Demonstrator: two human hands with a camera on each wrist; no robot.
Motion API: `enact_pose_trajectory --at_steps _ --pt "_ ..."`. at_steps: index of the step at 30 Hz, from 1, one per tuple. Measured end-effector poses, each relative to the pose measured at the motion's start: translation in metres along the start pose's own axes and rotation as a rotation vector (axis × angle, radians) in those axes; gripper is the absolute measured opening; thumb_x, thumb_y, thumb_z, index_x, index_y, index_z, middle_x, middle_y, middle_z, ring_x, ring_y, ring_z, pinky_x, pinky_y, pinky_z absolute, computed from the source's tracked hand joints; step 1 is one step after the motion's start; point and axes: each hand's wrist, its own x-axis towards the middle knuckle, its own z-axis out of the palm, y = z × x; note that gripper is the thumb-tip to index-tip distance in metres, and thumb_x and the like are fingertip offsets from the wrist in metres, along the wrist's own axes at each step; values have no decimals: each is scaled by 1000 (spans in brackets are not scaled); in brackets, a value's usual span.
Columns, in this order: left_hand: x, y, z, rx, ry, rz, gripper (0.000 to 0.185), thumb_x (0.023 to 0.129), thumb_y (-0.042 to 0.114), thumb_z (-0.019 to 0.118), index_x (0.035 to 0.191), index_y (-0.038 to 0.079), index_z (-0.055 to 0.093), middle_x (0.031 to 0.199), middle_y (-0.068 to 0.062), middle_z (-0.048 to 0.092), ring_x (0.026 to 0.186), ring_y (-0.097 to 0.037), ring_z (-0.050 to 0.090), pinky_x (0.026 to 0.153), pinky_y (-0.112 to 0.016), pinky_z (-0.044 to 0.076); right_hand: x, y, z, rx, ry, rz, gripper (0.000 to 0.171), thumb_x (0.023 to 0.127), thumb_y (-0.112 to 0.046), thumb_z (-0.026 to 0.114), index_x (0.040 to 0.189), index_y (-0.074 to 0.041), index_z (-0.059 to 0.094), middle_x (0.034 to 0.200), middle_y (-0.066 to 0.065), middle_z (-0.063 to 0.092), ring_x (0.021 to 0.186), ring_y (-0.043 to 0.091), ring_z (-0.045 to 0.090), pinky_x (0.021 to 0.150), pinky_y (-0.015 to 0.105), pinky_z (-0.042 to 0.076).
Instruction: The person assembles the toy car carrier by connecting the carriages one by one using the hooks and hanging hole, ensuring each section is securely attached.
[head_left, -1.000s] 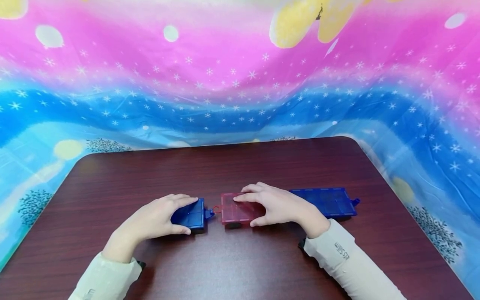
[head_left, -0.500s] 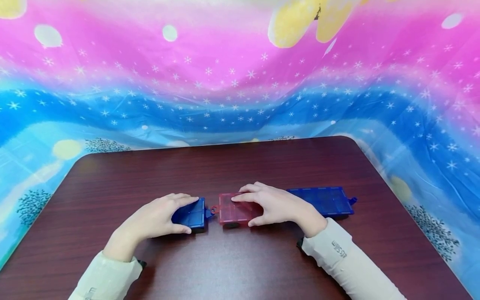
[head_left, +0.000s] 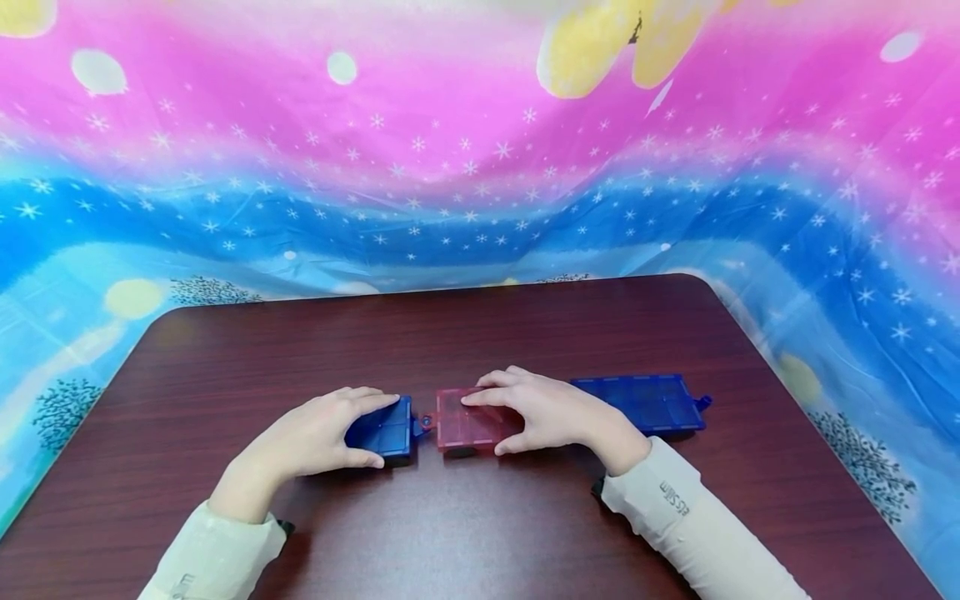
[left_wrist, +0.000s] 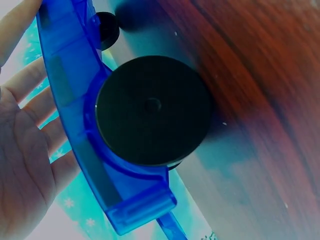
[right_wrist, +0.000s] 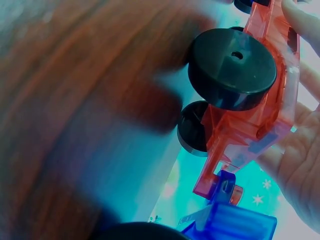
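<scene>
My left hand (head_left: 315,433) grips a see-through blue toy car base (head_left: 388,425) by its near and far edges. A black wheel (left_wrist: 152,112) under it shows in the left wrist view. To its right, my right hand (head_left: 562,410) holds a see-through red toy car base (head_left: 453,421) between thumb and fingers. The red car's small ring overlaps the left blue car's hook (head_left: 422,426). Behind my right wrist lies a longer blue car base (head_left: 652,402), partly hidden. In the right wrist view its blue coupling (right_wrist: 222,187) joins the red car's arm (right_wrist: 210,175).
The cars stand in a row across a dark brown wooden table (head_left: 465,533). Behind it hangs a pink and blue cloth (head_left: 450,183) with snowflakes. A blue hook (head_left: 702,403) sticks out from the rightmost car's end.
My right hand has slid the red car slightly left, and the longer blue car has come along. The red ring now overlaps the left car's hook. My left hand is nearly still.
</scene>
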Motion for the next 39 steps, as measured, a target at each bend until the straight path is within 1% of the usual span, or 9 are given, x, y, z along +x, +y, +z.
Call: enact_pose_trajectory --at_steps 11,23,27,32,34,39 --pt "-1 2 -1 3 -4 -1 77 71 54 72 137 22 46 135 -6 50 122 -27 49 95 -48 44 0 1 2 7 -7 12 76 70 -46 76 137 -39 42 138 -7 42 118 10 42 83 32 51" --pt "0 2 0 10 3 4 78 71 56 71 137 23 46 136 -4 50 122 -25 48 95 -47 45 -2 3 0 -5 -15 9 74 72 -48 74 138 -37 42 138 -8 42 118 10 42 86 33 50" --pt "-2 2 0 27 18 9 77 71 55 71 137 24 46 136 -2 49 123 -23 47 95 -46 45 -6 4 -3 -2 -3 19 72 74 -48 72 138 -38 41 138 -9 41 119 9 41 88 33 49" --pt "-6 1 -4 51 53 42 76 71 52 73 137 23 47 136 -1 49 124 -22 47 95 -45 45 -13 7 -6 8 19 28 69 76 -45 71 138 -40 39 139 -9 41 122 9 40 90 34 48" --pt "-9 1 -6 59 58 49 76 72 51 73 137 22 47 136 -1 49 124 -23 46 95 -46 45 -17 9 -8 12 36 25 68 77 -45 70 138 -39 40 139 -8 41 123 10 40 91 34 48" --pt "-18 -3 -10 74 66 27 75 72 51 72 136 21 47 135 -3 50 124 -24 47 94 -46 45 -28 16 -11 22 89 32 63 80 -45 67 137 -34 43 139 -7 42 124 11 39 92 37 47"
